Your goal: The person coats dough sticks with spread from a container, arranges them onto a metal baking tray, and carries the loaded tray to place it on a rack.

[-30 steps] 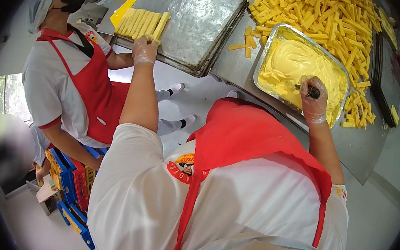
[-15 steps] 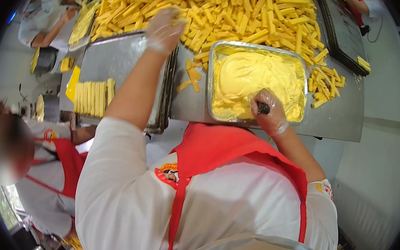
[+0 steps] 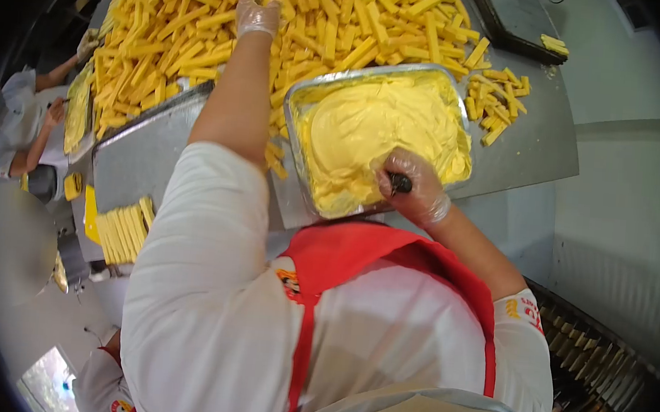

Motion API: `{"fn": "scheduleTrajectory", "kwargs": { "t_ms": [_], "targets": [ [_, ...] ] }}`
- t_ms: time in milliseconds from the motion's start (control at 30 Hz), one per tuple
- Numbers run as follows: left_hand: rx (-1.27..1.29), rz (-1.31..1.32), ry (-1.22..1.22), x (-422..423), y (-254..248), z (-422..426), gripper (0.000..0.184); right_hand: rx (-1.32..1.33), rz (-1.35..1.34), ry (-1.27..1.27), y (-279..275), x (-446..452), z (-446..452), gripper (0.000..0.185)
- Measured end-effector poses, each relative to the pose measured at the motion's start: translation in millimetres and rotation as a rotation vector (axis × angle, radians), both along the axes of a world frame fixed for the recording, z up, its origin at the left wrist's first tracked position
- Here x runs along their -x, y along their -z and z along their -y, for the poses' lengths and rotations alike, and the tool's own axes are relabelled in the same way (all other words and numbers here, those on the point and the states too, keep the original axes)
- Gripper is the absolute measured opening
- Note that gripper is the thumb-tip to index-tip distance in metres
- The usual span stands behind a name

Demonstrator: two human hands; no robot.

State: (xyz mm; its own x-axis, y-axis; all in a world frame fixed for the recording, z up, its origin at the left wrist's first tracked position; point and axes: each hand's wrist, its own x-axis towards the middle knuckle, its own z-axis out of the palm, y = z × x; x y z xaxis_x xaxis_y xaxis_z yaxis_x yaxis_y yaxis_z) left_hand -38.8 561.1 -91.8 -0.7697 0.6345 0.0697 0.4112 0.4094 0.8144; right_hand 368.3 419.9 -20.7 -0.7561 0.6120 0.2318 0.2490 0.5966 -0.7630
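Observation:
My left hand [image 3: 257, 17], in a clear glove, is at the big pile of yellow sticks [image 3: 344, 21]; its fingers are partly hidden among them. A gloved right hand of mine [image 3: 411, 185] is closed around the dark handle [image 3: 401, 183] of a tool over the near part of a metal tray [image 3: 297, 153]. The tool's lower end is hidden. Thick pale-yellow cream [image 3: 375, 124] fills that tray. Left of my left arm, a row of coated sticks [image 3: 124, 232] lies on the near end of a flat baking tray [image 3: 136, 156].
A small heap of sticks [image 3: 497, 99] lies right of the cream tray. Beyond it is a dark tray [image 3: 515, 23] with a few sticks. At the far left a co-worker [image 3: 19, 119] works at another cream tray [image 3: 78, 113]. A rack [image 3: 596, 366] stands at the lower right.
My left hand has gone from the row of coated sticks to the pile. The view has turned and shifted. My right hand stays around the handle at the cream.

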Motion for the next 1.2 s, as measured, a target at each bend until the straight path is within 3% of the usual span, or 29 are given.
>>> {"fn": "scheduleTrajectory", "kwargs": {
  "t_ms": [33,100,167,233,300,367,433,467,500,533,633,700,800,867,900,967,1000,1033,1100,1133,1200],
  "targets": [
    [0.023,-0.001,-0.018,3,3,22,0.050,0.023,-0.001,-0.018,-4,0,1,0.013],
    [-0.191,-0.281,0.087,-4,-6,82,0.043,-0.148,-0.052,-0.068,-16,4,1,0.014],
    [-0.305,-0.123,0.354,-38,-46,163,0.034,-0.100,-0.080,-0.119,-22,15,7,0.015],
    [-0.225,0.178,0.383,-80,-89,233,0.024,0.010,-0.172,-0.342,-16,25,16,0.015],
    [-0.187,0.171,0.422,-114,-85,287,0.022,0.027,-0.121,-0.418,4,25,17,0.015],
    [-0.162,0.153,0.475,-147,-69,322,0.021,0.262,-0.040,-0.377,17,10,-2,0.012],
    [-0.272,0.018,0.435,-188,-44,340,0.026,0.107,0.034,-0.180,17,-7,-27,0.010],
    [-0.267,0.013,0.420,-201,-40,344,0.026,-0.097,-0.028,-0.165,11,-12,-39,0.010],
    [-0.130,-0.122,0.411,-213,-38,346,0.028,-0.301,-0.094,-0.142,2,-15,-44,0.011],
    [0.008,-0.256,0.402,-223,-37,347,0.030,-0.299,-0.102,-0.147,-8,-15,-39,0.011],
    [0.143,-0.197,0.249,-245,-28,335,0.033,-0.261,-0.252,-0.102,-26,-9,-7,0.013],
    [0.029,-0.127,0.246,-252,-21,332,0.037,0.735,-0.477,-0.352,-15,-3,18,0.016],
    [0.027,-0.078,0.241,-259,-22,334,0.032,0.489,-0.332,-0.227,30,-3,-6,0.017],
    [0.062,-0.306,0.398,-255,-23,339,0.022,0.193,-0.155,-0.084,27,-20,-33,0.018],
    [0.060,-0.306,0.406,-254,-24,340,0.022,0.192,-0.155,-0.077,18,-21,-34,0.018],
    [0.076,-0.771,0.627,-253,-29,341,0.021,0.193,-0.324,-0.196,0,-19,-19,0.021],
    [0.046,-0.835,0.739,-251,-37,341,0.021,0.757,-0.488,-0.422,-14,-20,-2,0.022],
    [0.046,-0.837,0.750,-247,-35,342,0.021,0.696,-0.352,-0.499,-11,-13,0,0.021],
    [0.024,-0.906,0.898,-239,-33,338,0.013,0.375,-0.267,-0.258,14,1,-8,0.012],
    [0.023,-0.914,0.904,-240,-36,337,0.013,0.373,-0.274,-0.254,16,-1,-15,0.012],
    [0.292,-0.754,0.688,-246,-43,335,0.017,-0.027,-0.115,-0.110,13,-3,-29,0.016]
  ]
}}
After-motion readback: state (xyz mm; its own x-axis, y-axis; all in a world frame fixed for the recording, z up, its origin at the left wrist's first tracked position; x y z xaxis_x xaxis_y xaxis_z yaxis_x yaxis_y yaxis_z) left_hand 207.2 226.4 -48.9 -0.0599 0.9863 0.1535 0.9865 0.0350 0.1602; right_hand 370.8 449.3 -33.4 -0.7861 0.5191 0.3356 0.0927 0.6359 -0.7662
